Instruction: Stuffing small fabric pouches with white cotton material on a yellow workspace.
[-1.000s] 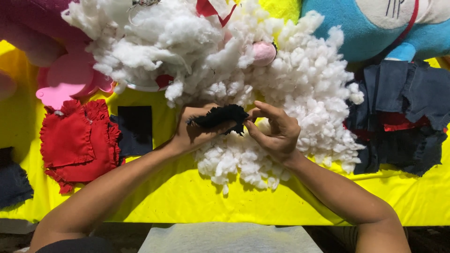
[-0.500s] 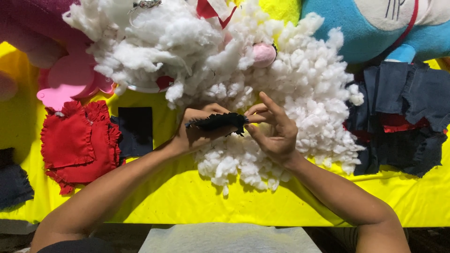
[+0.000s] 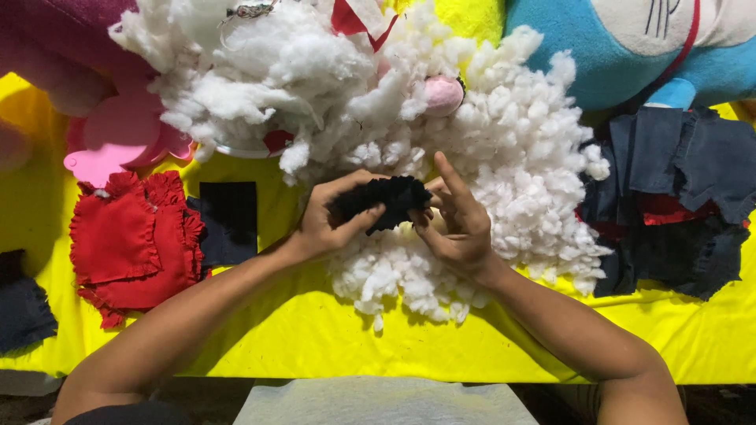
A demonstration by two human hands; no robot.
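Observation:
My left hand (image 3: 331,216) grips a small black fuzzy fabric piece (image 3: 382,198) above a big heap of white stuffing (image 3: 504,173). My right hand (image 3: 457,224) meets it at the right end, its thumb and lower fingers on the black piece and one finger raised. Both hands hover over the front part of the stuffing, on a yellow cloth (image 3: 299,330).
A red frilled garment (image 3: 130,240) and a dark square patch (image 3: 228,220) lie at the left. Dark blue and red fabric pieces (image 3: 677,197) are piled at the right. A blue plush toy (image 3: 630,47), pink plush parts (image 3: 110,142) and a pink ball (image 3: 441,94) sit behind.
The black piece has bunched up thicker between the hands. My right fingers have shifted along its right end, one finger now pointing up.

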